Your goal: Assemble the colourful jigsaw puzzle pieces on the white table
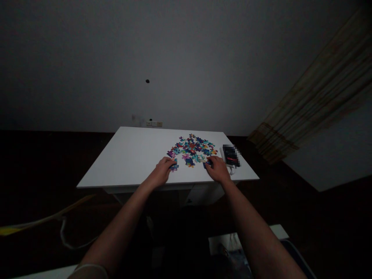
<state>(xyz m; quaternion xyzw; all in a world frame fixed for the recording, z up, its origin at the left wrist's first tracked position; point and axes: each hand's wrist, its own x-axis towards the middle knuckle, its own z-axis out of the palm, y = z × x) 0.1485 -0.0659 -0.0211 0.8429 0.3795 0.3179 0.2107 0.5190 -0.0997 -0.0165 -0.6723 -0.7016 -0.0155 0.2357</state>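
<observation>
A heap of colourful jigsaw puzzle pieces (193, 145) lies spread on the white table (116, 159). At the heap's near left, my left hand (163, 171) has its fingers closed on the edge of a few blue and purple puzzle pieces (174, 167), which look joined. My right hand (217, 169), at the near right, pinches a dark blue puzzle piece (205, 165) at the table surface, and the fingers partly cover it. Between the hands lie a blue and yellow cluster (189, 162) and pale teal pieces (199, 158).
To the right of my right hand sits a dark, blurred-out item (231, 155) on something white, near the table's right edge. A wall with a socket strip (154, 124) rises behind the table. A curtain (308, 97) hangs at the right.
</observation>
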